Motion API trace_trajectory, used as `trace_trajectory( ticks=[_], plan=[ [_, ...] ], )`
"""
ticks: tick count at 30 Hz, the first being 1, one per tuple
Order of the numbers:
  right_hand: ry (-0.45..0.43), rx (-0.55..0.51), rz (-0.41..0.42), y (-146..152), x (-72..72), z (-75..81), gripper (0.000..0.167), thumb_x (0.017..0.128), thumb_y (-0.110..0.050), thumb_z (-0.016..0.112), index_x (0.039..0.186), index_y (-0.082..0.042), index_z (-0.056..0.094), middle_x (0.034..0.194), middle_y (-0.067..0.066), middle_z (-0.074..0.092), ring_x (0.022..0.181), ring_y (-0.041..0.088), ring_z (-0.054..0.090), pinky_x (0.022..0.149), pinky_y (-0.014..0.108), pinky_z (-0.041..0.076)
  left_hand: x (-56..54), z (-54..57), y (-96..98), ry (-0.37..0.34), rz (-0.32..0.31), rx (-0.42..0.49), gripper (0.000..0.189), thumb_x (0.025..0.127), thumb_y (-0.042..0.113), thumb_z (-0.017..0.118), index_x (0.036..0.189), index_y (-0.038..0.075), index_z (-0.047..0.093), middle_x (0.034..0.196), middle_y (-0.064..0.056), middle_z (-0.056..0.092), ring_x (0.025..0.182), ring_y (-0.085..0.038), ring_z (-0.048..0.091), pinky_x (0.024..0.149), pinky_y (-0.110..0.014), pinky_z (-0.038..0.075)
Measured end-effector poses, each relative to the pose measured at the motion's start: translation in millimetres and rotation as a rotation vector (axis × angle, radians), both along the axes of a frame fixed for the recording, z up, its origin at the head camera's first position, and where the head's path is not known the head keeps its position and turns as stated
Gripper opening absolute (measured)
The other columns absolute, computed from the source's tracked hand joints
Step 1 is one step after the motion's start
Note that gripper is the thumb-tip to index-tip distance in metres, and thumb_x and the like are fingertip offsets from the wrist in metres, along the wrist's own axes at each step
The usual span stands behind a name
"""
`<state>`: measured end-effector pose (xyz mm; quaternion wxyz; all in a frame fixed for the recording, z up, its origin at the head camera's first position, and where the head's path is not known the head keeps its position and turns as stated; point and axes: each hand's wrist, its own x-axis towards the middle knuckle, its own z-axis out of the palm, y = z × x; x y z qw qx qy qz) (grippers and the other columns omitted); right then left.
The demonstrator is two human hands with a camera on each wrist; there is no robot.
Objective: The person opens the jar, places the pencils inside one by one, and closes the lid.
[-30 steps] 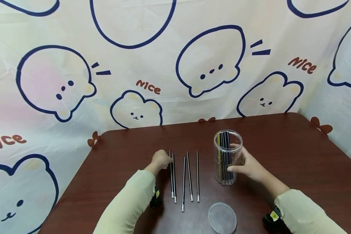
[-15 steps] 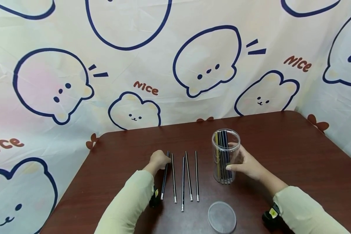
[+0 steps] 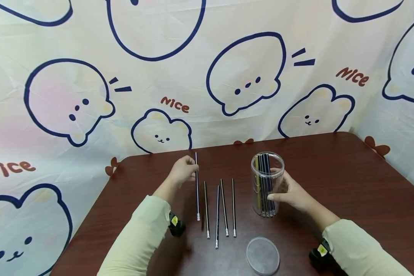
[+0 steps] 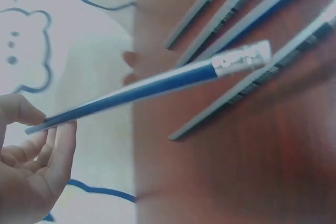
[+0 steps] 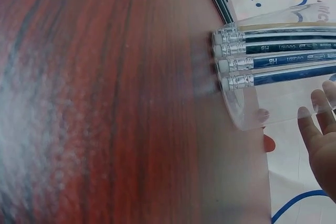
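My left hand (image 3: 183,170) pinches a blue pencil (image 4: 152,88) near its end away from the eraser. In the left wrist view the pencil's white eraser end points out over the table. Around the side of a clear plastic jar (image 3: 281,184), my right hand (image 3: 291,193) has its thumb and fingers. Several pencils (image 5: 294,59) stand inside the jar with their eraser ends down, mostly dark blue and black, one yellowish. To the right of the held pencil, several more pencils (image 3: 233,207) lie on the table in a loose row, erasers toward me.
A round clear lid (image 3: 263,256) lies flat on the brown wooden table (image 3: 331,172), in front of the jar. Behind the table hangs a pale cloth (image 3: 200,126) printed with cartoon bears. Both wrists carry small black cameras (image 3: 176,225).
The left hand has picked the leftmost pencil up from the row and moved it up and back, its pencil now nearly upright in view. The right hand stays on the jar.
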<state>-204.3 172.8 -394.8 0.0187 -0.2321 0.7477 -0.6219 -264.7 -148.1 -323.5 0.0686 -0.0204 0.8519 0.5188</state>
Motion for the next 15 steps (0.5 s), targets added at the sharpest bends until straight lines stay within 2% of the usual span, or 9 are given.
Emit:
trace_trajectory(
  ticks=[2, 8, 12, 15],
  plan=[
    [-0.009, -0.004, -0.004, -0.5, -0.6, 0.9, 0.069, 0.073, -0.002, 0.065, 0.128, -0.004, 0.023, 0.098, 0.014, 0.051, 0.091, 0.017, 0.051, 0.068, 0.035, 0.045, 1.7, 12.9, 2.3, 0.032, -0.006, 0.03, 0.008, 0.085, 0.008, 0.047, 0.089, 0.001, 0.046, 0.088, -0.013, 0.052, 0.063, -0.017, 0.05, 0.069, -0.038, 0.048],
    [-0.015, 0.0, -0.011, -0.5, -2.2, 1.4, 0.071, 0.073, -0.003, 0.066, 0.129, -0.003, 0.021, 0.116, 0.023, 0.042, 0.101, 0.019, 0.047, 0.082, 0.043, 0.037, 10.7, 46.9, 12.7, 0.125, -0.04, 0.174, 0.006, 0.084, 0.007, 0.045, 0.085, 0.001, 0.044, 0.095, -0.015, 0.053, 0.066, -0.016, 0.05, 0.07, -0.038, 0.047],
    [-0.013, 0.002, -0.017, 1.3, -0.8, 1.1, 0.071, 0.073, -0.002, 0.066, 0.129, -0.002, 0.022, 0.119, 0.023, 0.04, 0.104, 0.019, 0.045, 0.087, 0.048, 0.031, 19.8, 65.2, 24.4, 0.206, -0.106, 0.247, 0.005, 0.085, 0.006, 0.045, 0.084, 0.002, 0.042, 0.088, -0.011, 0.05, 0.069, -0.017, 0.049, 0.072, -0.04, 0.046],
    [-0.018, -0.001, -0.01, 1.7, 0.3, 0.7, 0.071, 0.073, -0.002, 0.065, 0.129, -0.001, 0.021, 0.117, 0.022, 0.041, 0.103, 0.019, 0.045, 0.087, 0.048, 0.031, 26.5, 77.8, 32.8, 0.257, -0.15, 0.295, 0.005, 0.086, 0.005, 0.046, 0.084, 0.002, 0.042, 0.082, -0.007, 0.046, 0.071, -0.017, 0.048, 0.07, -0.037, 0.047]
  ],
)
